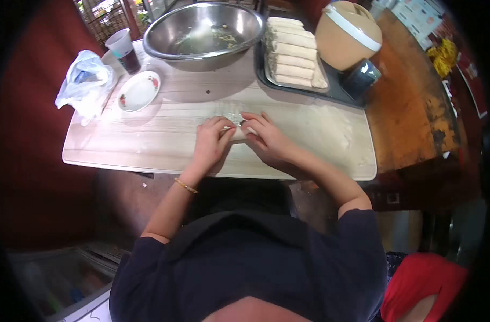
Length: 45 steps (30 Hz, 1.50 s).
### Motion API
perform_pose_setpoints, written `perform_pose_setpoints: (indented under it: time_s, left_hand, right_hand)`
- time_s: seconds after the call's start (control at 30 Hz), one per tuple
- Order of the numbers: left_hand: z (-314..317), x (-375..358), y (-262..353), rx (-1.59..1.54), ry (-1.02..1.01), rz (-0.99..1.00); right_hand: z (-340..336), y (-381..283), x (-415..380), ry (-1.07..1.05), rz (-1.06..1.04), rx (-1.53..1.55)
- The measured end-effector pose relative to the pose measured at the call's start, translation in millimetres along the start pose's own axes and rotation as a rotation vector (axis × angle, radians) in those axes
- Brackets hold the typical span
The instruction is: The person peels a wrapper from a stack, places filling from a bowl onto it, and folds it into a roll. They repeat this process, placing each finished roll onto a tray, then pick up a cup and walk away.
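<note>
A pale spring roll (239, 134) lies near the front of the light wood-patterned table, its thin translucent wrapper (231, 111) spread out beyond it. My left hand (211, 140) grips the roll's left end, thumb and fingers pinched together. On the other end is my right hand (267, 137), its fingers curled down over the wrapper. Part of the roll is hidden beneath the fingers. Beyond my hands, a tray (263, 76) carries several finished rolls (294, 56) in stacked rows. A large steel basin (202, 60) with bits of greenish filling stands at the back.
On the left are a white floral saucer (139, 92), a plastic cup (124, 52) with dark liquid and a plastic bag (85, 80). A tan jug (346, 37) and a dark container (361, 79) stand back right. A person in red (425, 284) is at lower right.
</note>
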<state>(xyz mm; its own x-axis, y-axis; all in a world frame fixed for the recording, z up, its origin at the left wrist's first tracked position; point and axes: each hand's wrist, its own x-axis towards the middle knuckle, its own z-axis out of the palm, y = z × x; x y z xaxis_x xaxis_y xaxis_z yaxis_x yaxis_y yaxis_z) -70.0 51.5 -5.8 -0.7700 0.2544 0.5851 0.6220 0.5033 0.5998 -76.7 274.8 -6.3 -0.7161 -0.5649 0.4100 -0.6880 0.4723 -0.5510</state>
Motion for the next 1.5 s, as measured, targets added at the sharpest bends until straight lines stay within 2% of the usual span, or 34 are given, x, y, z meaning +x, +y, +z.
perform_pose_setpoints:
  time_s: [0.17,0.23,0.3,0.43,0.47,0.5,0.53,0.57,0.6,0.67,0.77,0.8,0.9,0.97,1.1,1.23,1.5]
  left_hand:
    - [-2.9,1.2,-3.4,-0.125,-0.098,-0.174]
    - [-1.5,5.9,-9.4,-0.233,-0.181,-0.361]
    - [-3.7,5.9,-15.7,-0.268,-0.135,-0.313]
    - [2.9,13.2,-1.3,-0.165,-0.214,-0.254]
    - [12.4,8.4,-4.1,-0.203,-0.223,-0.289]
    - [6.6,5.0,-13.5,-0.211,-0.199,-0.341]
    - [4.5,4.6,-11.0,-0.205,-0.152,-0.243]
    - [-0.8,2.4,-7.8,-0.189,-0.110,-0.153]
    - [-15.7,1.1,-11.4,-0.156,-0.082,-0.145]
    - [0.4,3.2,-2.7,-0.202,-0.185,-0.299]
    - [-4.9,1.7,1.7,-0.167,-0.149,-0.243]
    - [-8.1,2.8,6.6,-0.180,-0.175,-0.318]
    - [-5.4,-0.5,5.2,-0.159,-0.121,-0.251]
    - [-5.5,-2.2,1.7,-0.154,-0.163,-0.278]
    - [-2.7,0.4,-4.0,-0.153,-0.101,-0.232]
    - [-6.4,-8.1,2.5,-0.162,-0.103,-0.269]
    - [-14.2,-7.4,11.5,-0.177,-0.117,-0.272]
  right_hand:
    - [-19.5,-32.7,13.2,0.000,-0.032,-0.092]
    - [-16.1,-12.3,12.9,-0.018,-0.039,-0.105]
    - [-5.6,0.2,21.4,-0.041,-0.093,-0.100]
    - [-12.9,-2.1,12.6,-0.034,-0.036,-0.095]
    - [-16.6,-9.4,14.3,-0.066,-0.054,-0.066]
    - [-27.4,-25.7,12.4,-0.127,0.019,-0.113]
    - [-11.5,-3.1,10.5,-0.051,-0.044,-0.118]
    - [-12.4,-12.5,11.9,0.018,-0.086,-0.097]
    - [-14.2,-19.6,13.1,-0.044,-0.033,-0.094]
    - [-29.5,-31.5,7.9,-0.044,-0.020,-0.107]
    - [-22.5,-35.5,12.7,-0.100,-0.076,-0.092]
    - [-21.0,-37.5,13.0,-0.079,-0.039,-0.081]
    - [-18.8,-38.4,12.0,-0.002,-0.012,-0.086]
    - [-15.2,-29.3,10.8,-0.089,0.038,-0.067]
    - [-11.1,-22.4,13.0,-0.030,-0.057,-0.079]
    - [0.0,-14.7,11.3,0.006,-0.096,-0.061]
    - [-0.5,-29.5,10.1,0.036,-0.007,-0.034]
